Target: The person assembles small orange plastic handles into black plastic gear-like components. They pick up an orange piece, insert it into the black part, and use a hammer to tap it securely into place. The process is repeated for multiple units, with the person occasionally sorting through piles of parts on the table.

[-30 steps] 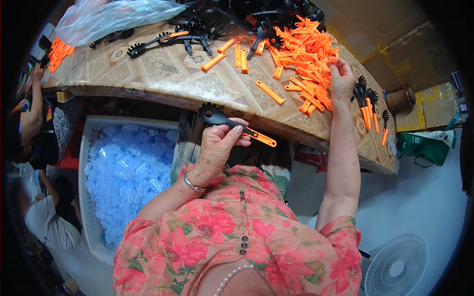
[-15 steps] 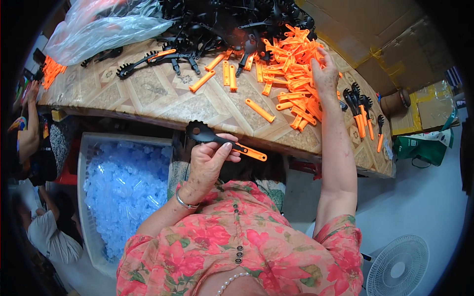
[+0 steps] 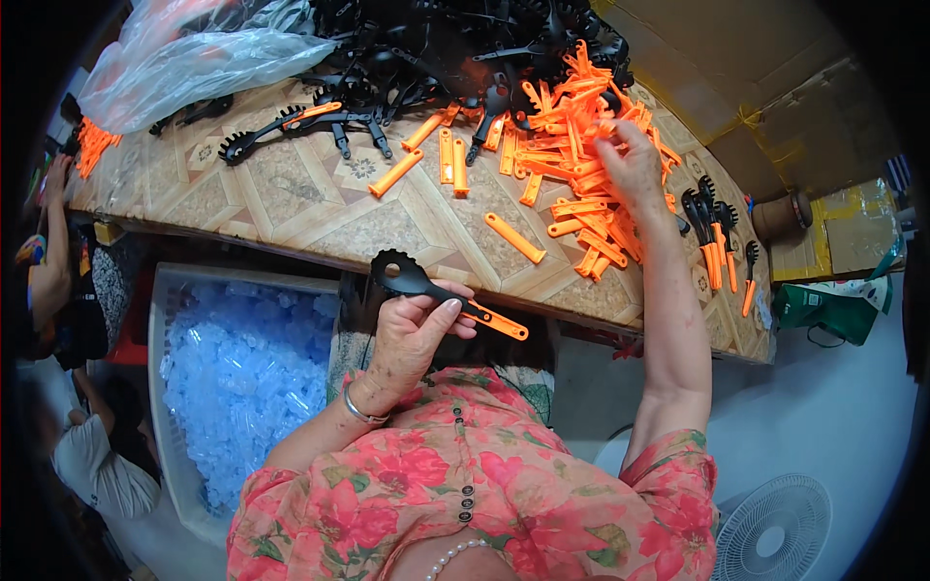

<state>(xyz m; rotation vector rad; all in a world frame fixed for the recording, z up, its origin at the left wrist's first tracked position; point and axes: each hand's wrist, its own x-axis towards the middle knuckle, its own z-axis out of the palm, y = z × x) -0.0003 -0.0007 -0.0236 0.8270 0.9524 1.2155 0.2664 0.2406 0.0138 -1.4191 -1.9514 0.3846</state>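
My left hand [image 3: 412, 334] is closed round the neck of a black spaghetti server [image 3: 402, 274], held in front of the table edge. Its toothed head with a round hole points to the upper left. An orange handle piece [image 3: 499, 321] sits along its shaft, sticking out to the right of my fingers. My right hand [image 3: 632, 167] reaches into the heap of orange handle pieces [image 3: 562, 145] on the table. Thumb and fingers are bent together round an orange piece at the heap's right side; its outline blends with the others.
Black utensils [image 3: 417, 48] pile up at the back beside a clear plastic bag [image 3: 203, 73]. Several orange-handled servers [image 3: 715, 232] lie at the right. A white bin [image 3: 158, 387] of bluish clear plastic pieces stands below left. A fan [image 3: 775, 537] is lower right; other people are at the left.
My right hand has drawn slightly nearer and left within the orange heap, its fingers curling in. The left hand with the spaghetti server has stayed nearly still, sinking slightly in the picture.
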